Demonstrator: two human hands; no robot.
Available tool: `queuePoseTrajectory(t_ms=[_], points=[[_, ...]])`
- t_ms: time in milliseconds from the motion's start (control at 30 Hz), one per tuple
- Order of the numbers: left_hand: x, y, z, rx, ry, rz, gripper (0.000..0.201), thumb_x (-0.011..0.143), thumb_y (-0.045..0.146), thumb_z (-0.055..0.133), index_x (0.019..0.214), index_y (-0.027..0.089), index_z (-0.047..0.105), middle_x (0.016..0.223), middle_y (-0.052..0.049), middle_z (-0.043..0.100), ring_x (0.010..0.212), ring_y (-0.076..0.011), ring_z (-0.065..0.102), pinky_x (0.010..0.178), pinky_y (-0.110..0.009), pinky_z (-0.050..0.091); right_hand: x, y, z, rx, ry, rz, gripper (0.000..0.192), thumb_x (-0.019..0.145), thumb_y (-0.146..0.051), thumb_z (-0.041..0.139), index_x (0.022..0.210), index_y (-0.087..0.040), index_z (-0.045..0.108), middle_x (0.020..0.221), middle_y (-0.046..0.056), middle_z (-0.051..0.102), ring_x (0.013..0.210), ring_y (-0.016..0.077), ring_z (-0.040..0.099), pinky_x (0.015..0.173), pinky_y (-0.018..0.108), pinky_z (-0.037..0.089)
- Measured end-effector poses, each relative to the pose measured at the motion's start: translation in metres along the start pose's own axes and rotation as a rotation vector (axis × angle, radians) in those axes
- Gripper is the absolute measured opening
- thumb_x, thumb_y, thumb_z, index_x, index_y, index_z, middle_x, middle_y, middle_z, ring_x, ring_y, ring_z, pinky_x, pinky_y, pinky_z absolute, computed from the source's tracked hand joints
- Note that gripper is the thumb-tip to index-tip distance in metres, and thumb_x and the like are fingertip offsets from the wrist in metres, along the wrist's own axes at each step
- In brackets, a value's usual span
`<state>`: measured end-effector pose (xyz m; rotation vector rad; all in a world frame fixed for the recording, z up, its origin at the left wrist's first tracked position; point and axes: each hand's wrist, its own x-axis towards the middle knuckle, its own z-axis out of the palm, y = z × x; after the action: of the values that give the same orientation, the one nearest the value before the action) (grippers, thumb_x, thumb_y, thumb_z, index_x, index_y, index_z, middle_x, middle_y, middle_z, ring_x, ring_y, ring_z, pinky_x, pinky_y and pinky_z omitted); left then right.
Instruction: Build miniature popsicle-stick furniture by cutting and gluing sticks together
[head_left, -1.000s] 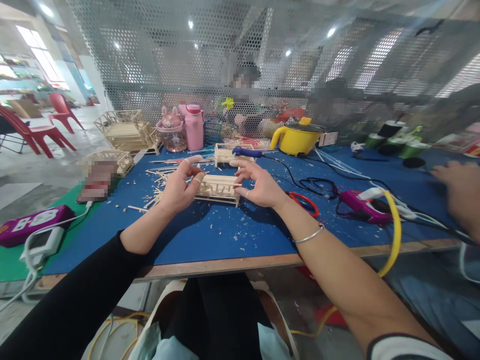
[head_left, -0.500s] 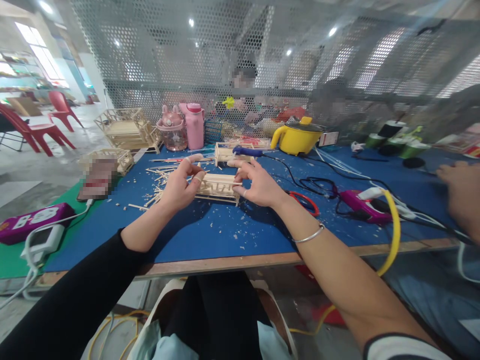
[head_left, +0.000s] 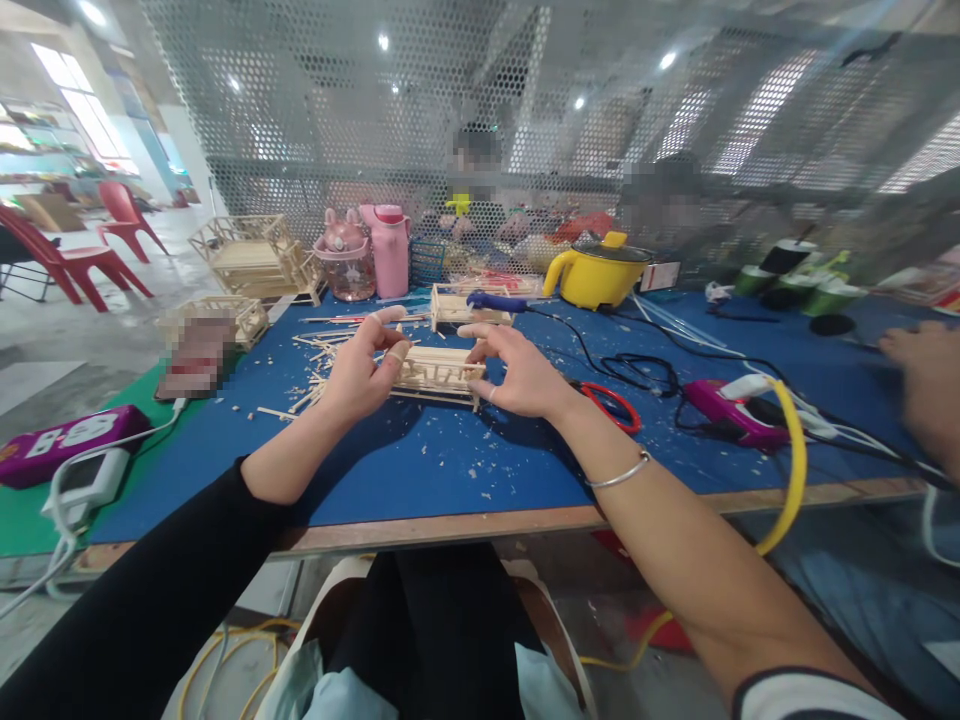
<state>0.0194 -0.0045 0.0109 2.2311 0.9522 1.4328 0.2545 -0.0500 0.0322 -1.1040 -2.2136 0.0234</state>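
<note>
A small wooden stick model (head_left: pixel 439 373) with a slatted top and railings lies on the blue table mat (head_left: pixel 420 470) in front of me. My left hand (head_left: pixel 365 368) is closed at its left end, thumb and fingers pinching the frame there. At the right end is my right hand (head_left: pixel 517 368), thumb and index finger curved around the railing's corner; the fingers look slightly apart from the wood. Pale coverings sit on several fingertips. Behind the model stands another wooden piece (head_left: pixel 450 308), with a blue-handled hot tool (head_left: pixel 495 301) resting on it.
Loose wooden sticks (head_left: pixel 307 375) are scattered to the left. Red-handled scissors (head_left: pixel 611 408), a purple power strip (head_left: pixel 739 412) and cables lie right. A yellow pot (head_left: pixel 600 275), pink bottle (head_left: pixel 389 255) and mesh screen (head_left: pixel 337 120) stand behind. A co-worker's hand (head_left: pixel 922 375) is far right.
My right hand has loosened slightly at the railing's right end, its thumb and index finger wider apart. My left hand and the model stay nearly in place.
</note>
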Motion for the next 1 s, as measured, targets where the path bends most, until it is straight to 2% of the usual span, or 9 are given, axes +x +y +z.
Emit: queuePoseTrajectory(t_ms=[133,367,567,1000], points=[[-0.0004,0.0006,-0.0002,-0.004,0.000,-0.002,0.041,0.087,0.024,0.052,0.127,0.017,0.047,0.092,-0.005,0.072,0.085,-0.0172,0.068,0.084,-0.036,0.050,-0.0009,0.0009,0.0002,0.008,0.018,-0.011,0.059,0.072,-0.013,0.062,0.128,-0.024,0.049,0.090,0.001,0.070,0.106,0.0251,0.062,0.105,0.052,0.033],[-0.0001,0.0012,-0.0003,0.002,0.004,-0.001,0.040,0.087,0.024,0.052,0.126,0.016,0.048,0.092,-0.006,0.072,0.085,-0.0168,0.067,0.082,-0.036,0.051,0.0008,0.0000,-0.0001,0.020,0.007,0.013,0.062,0.073,-0.013,0.062,0.131,-0.026,0.048,0.083,-0.001,0.068,0.098,0.0232,0.063,0.106,0.054,0.033],[-0.0004,0.0020,-0.0003,0.016,0.006,-0.005,0.039,0.086,0.023,0.052,0.125,0.017,0.049,0.091,-0.005,0.072,0.082,-0.0164,0.067,0.080,-0.034,0.051,0.0006,0.0014,0.0000,0.022,-0.024,0.031,0.071,0.072,-0.011,0.062,0.137,-0.030,0.043,0.087,-0.001,0.070,0.104,0.0240,0.062,0.113,0.058,0.021],[-0.0004,-0.0007,0.0003,0.010,-0.004,0.001,0.041,0.087,0.025,0.052,0.127,0.016,0.048,0.095,-0.007,0.072,0.088,-0.0186,0.067,0.084,-0.037,0.049,-0.0022,0.0003,-0.0029,0.046,-0.042,0.041,0.074,0.070,-0.012,0.060,0.140,-0.030,0.040,0.096,0.000,0.072,0.115,0.0248,0.060,0.115,0.059,0.013]])
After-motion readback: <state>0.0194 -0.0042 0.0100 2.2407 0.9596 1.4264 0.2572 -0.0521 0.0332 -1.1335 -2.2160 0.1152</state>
